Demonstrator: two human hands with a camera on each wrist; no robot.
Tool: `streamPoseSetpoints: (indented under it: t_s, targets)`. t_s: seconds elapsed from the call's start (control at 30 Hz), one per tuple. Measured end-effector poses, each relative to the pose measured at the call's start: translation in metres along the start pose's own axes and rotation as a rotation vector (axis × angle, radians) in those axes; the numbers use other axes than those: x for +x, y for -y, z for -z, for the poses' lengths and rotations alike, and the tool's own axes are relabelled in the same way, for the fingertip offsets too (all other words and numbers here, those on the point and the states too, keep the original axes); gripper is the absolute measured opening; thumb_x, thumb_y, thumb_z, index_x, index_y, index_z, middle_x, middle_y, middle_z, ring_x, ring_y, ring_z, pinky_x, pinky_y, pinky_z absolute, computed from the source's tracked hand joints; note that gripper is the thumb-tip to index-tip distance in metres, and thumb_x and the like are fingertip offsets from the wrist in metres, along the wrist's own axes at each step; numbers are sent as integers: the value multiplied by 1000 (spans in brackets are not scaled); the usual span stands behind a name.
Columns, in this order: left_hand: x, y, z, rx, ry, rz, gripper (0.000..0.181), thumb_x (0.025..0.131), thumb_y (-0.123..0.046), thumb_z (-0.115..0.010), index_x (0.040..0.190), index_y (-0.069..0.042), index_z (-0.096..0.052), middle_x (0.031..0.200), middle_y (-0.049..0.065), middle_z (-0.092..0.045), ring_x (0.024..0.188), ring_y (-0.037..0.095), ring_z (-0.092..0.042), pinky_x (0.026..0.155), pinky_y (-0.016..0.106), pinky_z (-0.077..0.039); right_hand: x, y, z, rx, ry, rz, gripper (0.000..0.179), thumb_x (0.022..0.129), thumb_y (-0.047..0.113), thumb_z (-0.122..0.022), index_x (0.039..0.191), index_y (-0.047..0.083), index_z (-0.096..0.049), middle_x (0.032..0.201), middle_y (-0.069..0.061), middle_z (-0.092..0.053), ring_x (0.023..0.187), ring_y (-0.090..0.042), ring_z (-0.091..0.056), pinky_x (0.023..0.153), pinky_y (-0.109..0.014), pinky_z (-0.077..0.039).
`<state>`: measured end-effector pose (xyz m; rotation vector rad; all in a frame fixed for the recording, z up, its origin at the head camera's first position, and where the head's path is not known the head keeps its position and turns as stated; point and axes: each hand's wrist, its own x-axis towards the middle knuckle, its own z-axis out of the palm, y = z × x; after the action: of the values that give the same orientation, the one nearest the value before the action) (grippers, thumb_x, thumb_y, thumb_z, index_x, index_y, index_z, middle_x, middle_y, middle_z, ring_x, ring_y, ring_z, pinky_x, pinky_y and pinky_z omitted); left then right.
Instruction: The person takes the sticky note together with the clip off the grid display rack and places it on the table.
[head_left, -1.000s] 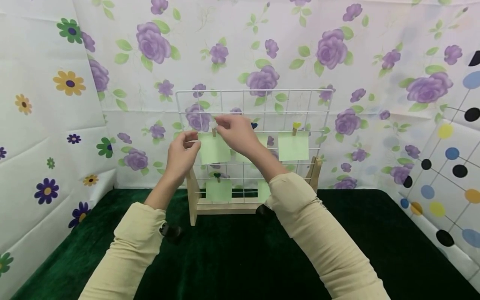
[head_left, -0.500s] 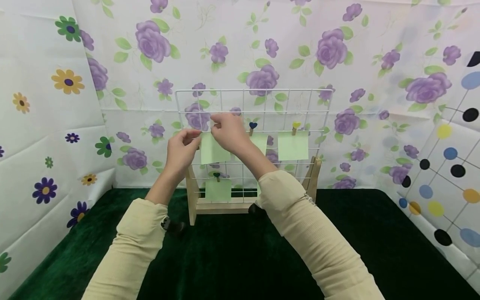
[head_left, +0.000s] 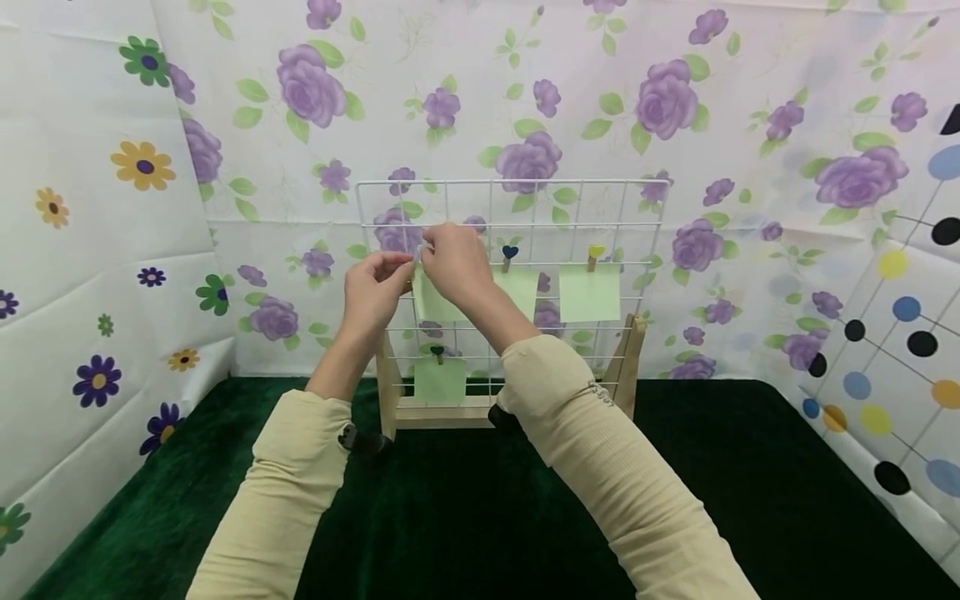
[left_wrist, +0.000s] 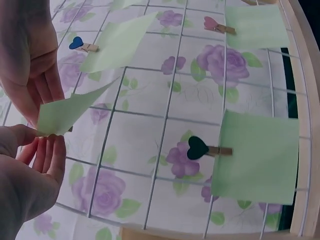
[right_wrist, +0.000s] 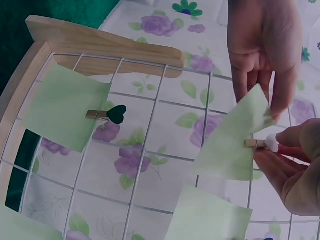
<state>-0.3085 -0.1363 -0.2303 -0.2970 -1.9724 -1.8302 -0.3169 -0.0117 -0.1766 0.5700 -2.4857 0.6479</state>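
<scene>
My left hand [head_left: 371,292] pinches the upper left corner of a pale green paper note [head_left: 433,298] between thumb and fingers. Beside it, my right hand [head_left: 459,262] pinches a small wooden clothespin with a white heart [right_wrist: 271,143]. In the right wrist view the clothespin's wooden end lies over the note's edge, and the note [right_wrist: 227,142] is bent and slanted. Both hands are in front of a white wire grid [head_left: 512,223]. In the head view my right hand covers part of the note and most of the clothespin.
Other green notes hang on the grid from heart clothespins: a blue heart [head_left: 510,252], a yellow heart [head_left: 596,251], a dark green heart [left_wrist: 198,148] and a pink heart [left_wrist: 210,23]. A wooden stand [head_left: 450,417] holds the grid on a dark green cloth [head_left: 465,517].
My right hand has moved left and my left hand slightly right and up, so they are closer together. The note's left edge has shifted right, and the blue-heart clothespin has come into fuller view.
</scene>
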Motion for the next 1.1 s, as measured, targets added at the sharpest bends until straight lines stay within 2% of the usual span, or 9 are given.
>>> streamPoseSetpoints:
  t_s: [0.13,0.23,0.3,0.33,0.43,0.5,0.57,0.77,1.1]
  targets:
    - [-1,3,-2,-34,-1,34,30,96,-13,-61,119,7,-61,111,13,-62,94,16,-63,86,29,-51,0,0,-2,4,9,-19,33,94,5,-54,64,11,-40,60,1,-29,55,-12,-25,51,-22,-22]
    - [-2,5,0,-11,11,49,35,96,-19,-62,121,5,-63,119,15,-62,96,19,-64,88,30,-50,-2,0,-3,14,20,-30,37,96,9,-54,63,11,-38,59,1,-28,53,-11,-24,50,-22,-22]
    - [-4,6,0,12,12,51,36,96,-21,-62,122,4,-63,121,15,-62,97,20,-64,88,31,-50,-2,-2,-4,13,22,-28,37,97,11,-55,63,11,-40,58,0,-31,52,-12,-27,50,-22,-23]
    - [-4,7,1,21,13,50,35,96,-21,-62,122,3,-63,122,15,-61,98,21,-64,88,31,-50,-2,-3,-4,12,22,-27,35,98,13,-55,65,10,-45,59,-1,-36,53,-12,-31,50,-22,-24]
    - [-6,7,2,66,7,45,33,98,-20,-59,122,2,-64,121,15,-61,101,24,-63,87,30,-50,-1,-5,-5,16,20,-35,20,98,18,-57,84,9,-70,75,-2,-62,64,-13,-53,56,-22,-39]
    - [-6,6,2,108,-12,46,31,98,-18,-57,121,1,-65,119,15,-62,101,24,-61,86,31,-50,0,-6,-5,33,23,-50,18,98,19,-59,102,9,-74,93,-4,-70,77,-15,-62,64,-25,-47]
    - [-5,6,2,150,-36,51,29,99,-17,-56,119,1,-66,115,14,-64,99,23,-60,85,31,-50,1,-7,-5,50,21,-64,22,96,21,-62,113,10,-72,106,-3,-71,88,-16,-66,71,-28,-51]
    - [-1,6,-1,221,-83,52,25,97,-16,-58,113,1,-68,109,14,-65,92,20,-59,80,29,-50,2,-9,-5,89,27,-77,18,95,22,-64,106,10,-73,100,-2,-71,83,-16,-64,67,-28,-49]
    - [4,7,-3,309,-108,-11,23,97,-14,-59,108,5,-67,102,18,-67,90,22,-59,74,26,-46,4,-16,-7,108,20,-81,17,94,24,-65,104,12,-73,98,1,-71,81,-14,-63,64,-26,-47]
